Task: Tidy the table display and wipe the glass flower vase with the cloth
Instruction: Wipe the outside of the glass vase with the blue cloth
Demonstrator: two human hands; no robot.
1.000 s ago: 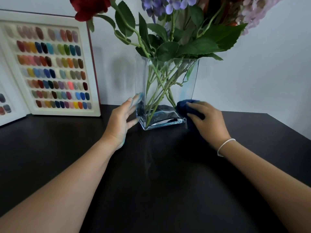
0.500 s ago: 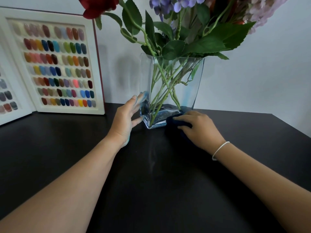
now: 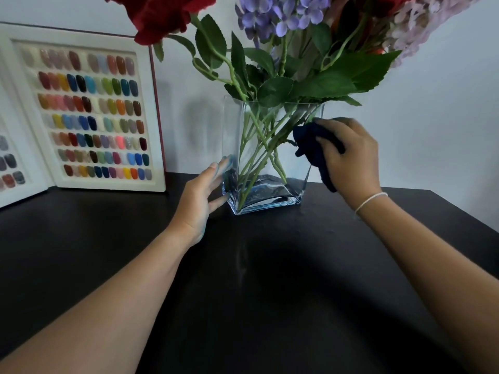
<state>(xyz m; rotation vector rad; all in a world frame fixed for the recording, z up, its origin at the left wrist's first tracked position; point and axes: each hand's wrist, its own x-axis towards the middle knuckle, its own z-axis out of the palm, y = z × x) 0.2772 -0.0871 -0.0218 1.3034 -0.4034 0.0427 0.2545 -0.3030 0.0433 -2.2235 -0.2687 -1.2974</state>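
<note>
A clear rectangular glass vase (image 3: 259, 195) stands at the back of the black table (image 3: 243, 306), with green stems inside and red, purple and pink flowers (image 3: 283, 17) above. My left hand (image 3: 201, 195) lies flat against the vase's lower left side, fingers extended. My right hand (image 3: 351, 155) grips a dark blue cloth (image 3: 310, 147) and presses it on the upper right side of the vase, just below the rim.
A white open display book of coloured nail samples (image 3: 89, 112) leans against the wall at the back left, close to the vase. The table's right edge (image 3: 469, 211) runs diagonally behind my right wrist. A pale wall is behind everything.
My right hand has carried the cloth up from the vase's lower right corner to near the rim on its right side. My left hand stays on the left side.
</note>
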